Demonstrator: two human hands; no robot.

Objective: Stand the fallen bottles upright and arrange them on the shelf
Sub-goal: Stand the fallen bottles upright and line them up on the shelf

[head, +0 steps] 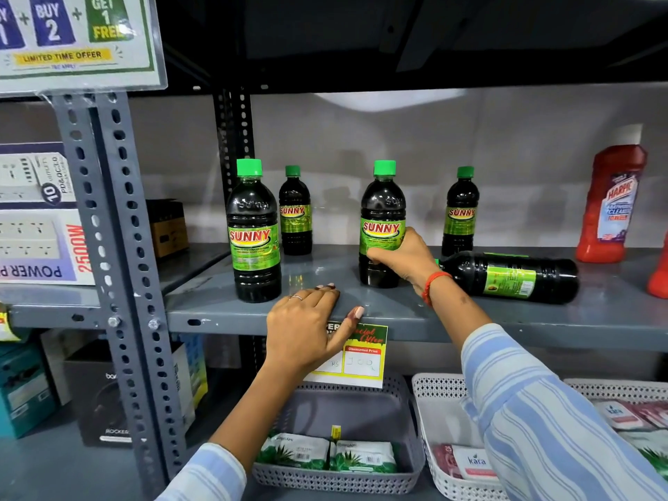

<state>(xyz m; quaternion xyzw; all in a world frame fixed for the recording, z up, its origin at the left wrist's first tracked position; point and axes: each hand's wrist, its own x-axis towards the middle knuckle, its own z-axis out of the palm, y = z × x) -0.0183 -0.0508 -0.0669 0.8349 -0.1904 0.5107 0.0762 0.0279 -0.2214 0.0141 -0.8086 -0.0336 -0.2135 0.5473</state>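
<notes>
The right hand (405, 256) clamps an upright Sunny bottle (382, 226) at the near middle of the grey shelf (397, 309); the left hand (307, 327) rests flat, fingers together, on the shelf edge; a fallen bottle (513, 276) lies right

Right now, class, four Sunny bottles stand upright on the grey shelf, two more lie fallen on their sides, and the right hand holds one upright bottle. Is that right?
Not quite. Only one fallen bottle lies on its side on the grey shelf. The head view shows four upright, and the right hand grips the held bottle.
</notes>
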